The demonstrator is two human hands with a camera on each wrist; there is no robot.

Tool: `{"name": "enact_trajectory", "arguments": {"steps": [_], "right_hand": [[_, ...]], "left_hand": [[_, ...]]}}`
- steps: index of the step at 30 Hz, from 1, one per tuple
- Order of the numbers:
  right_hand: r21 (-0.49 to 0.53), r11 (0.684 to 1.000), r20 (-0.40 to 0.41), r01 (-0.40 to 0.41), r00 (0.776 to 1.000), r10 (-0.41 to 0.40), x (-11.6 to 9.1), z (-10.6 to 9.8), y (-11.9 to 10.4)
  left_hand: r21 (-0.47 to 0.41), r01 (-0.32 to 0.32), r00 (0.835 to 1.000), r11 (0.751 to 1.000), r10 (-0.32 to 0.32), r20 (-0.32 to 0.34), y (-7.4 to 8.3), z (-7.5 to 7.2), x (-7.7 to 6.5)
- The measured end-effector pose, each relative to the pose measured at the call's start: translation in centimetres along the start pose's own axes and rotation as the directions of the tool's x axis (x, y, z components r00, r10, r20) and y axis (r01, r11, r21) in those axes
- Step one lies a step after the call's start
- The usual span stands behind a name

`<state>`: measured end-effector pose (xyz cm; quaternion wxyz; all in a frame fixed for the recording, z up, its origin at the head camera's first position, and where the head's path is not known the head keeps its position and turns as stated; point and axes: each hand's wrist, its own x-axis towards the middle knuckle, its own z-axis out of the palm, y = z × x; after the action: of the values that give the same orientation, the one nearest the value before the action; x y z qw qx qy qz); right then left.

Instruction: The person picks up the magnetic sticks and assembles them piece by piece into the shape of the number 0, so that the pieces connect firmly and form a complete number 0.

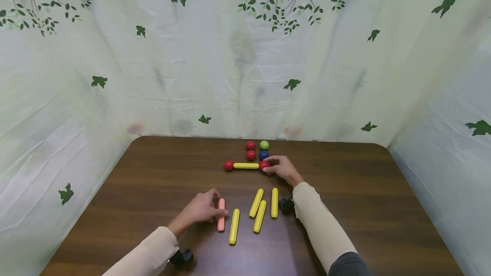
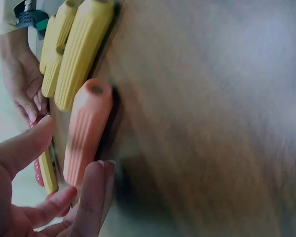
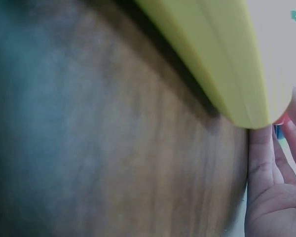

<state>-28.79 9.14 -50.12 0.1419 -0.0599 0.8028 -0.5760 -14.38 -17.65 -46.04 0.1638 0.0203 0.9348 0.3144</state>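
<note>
Toward the far side of the table, my right hand (image 1: 283,168) pinches a red ball (image 1: 264,165) between thumb and fingers. That ball sits at the right end of a yellow stick (image 1: 246,165), whose left end carries another red ball (image 1: 228,165). Nearer the front, my left hand (image 1: 203,208) is spread around a pink ribbed stick (image 1: 221,220) lying on the table. In the left wrist view the thumb stands apart from the pink stick (image 2: 88,131), while the fingertips (image 2: 96,182) are right at its far end.
Several loose yellow sticks (image 1: 234,227) lie between the forearms on the brown table (image 1: 345,216). Behind the joined piece stand two red balls (image 1: 250,145), a green ball (image 1: 264,145) and a blue ball (image 1: 263,155). A leaf-printed curtain (image 1: 245,63) surrounds the table.
</note>
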Motion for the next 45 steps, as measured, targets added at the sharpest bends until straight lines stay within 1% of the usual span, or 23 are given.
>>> {"name": "enact_trajectory", "arguments": {"steps": [3,5,8,12,15,17,23,29,32,36,40,45], "right_hand": [[-0.015,1.0,-0.007,-0.01,1.0,0.01,-0.1,0.1,0.1],[-0.008,1.0,-0.004,-0.012,1.0,0.012,-0.1,0.1,0.1],[-0.002,1.0,-0.005,-0.016,1.0,0.016,0.0,0.2,0.1],[-0.013,1.0,-0.008,-0.012,1.0,0.012,0.1,0.1,0.2],[-0.018,1.0,-0.012,-0.013,1.0,0.013,0.1,0.1,0.2],[-0.012,1.0,-0.011,-0.016,1.0,0.016,0.1,0.1,0.2],[0.033,0.999,-0.004,-0.024,1.0,0.024,0.0,0.3,0.1],[0.044,0.999,0.0,-0.023,1.0,0.023,0.1,0.2,0.0],[0.038,0.999,-0.001,-0.021,1.0,0.021,0.1,0.1,0.0],[0.001,1.0,-0.013,-0.013,1.0,0.013,0.1,0.0,-0.1],[-0.003,1.0,-0.012,-0.012,1.0,0.012,0.1,0.0,0.0],[0.039,0.999,0.006,-0.017,1.0,0.016,0.0,0.1,0.0]], "left_hand": [[0.013,0.015,1.0,1.0,-0.015,-0.025,-0.2,0.7,-0.1],[0.015,0.025,0.999,1.0,-0.025,-0.036,-0.3,0.9,0.0],[0.019,0.027,0.998,0.999,-0.026,-0.055,-0.4,1.1,0.1],[0.003,0.024,0.998,1.0,-0.024,-0.065,-0.5,1.0,0.3],[-0.042,0.036,0.998,0.998,-0.038,-0.051,-0.6,0.8,0.3],[-0.052,0.04,0.998,0.998,-0.042,-0.045,-0.6,0.7,0.3],[-0.121,0.07,0.997,0.99,-0.073,-0.018,-0.5,0.1,0.4],[-0.236,0.104,0.994,0.966,-0.109,-0.01,-0.8,-0.6,1.3],[-0.299,0.127,0.991,0.946,-0.136,-0.009,-0.8,-1.0,1.9],[-0.375,0.135,0.989,0.917,-0.15,-0.011,-0.8,-1.3,2.8],[-0.417,0.127,0.989,0.9,-0.147,-0.016,-0.8,-1.3,3.7],[-0.435,0.153,0.983,0.887,-0.182,-0.025,-1.0,-1.4,4.8]]}}
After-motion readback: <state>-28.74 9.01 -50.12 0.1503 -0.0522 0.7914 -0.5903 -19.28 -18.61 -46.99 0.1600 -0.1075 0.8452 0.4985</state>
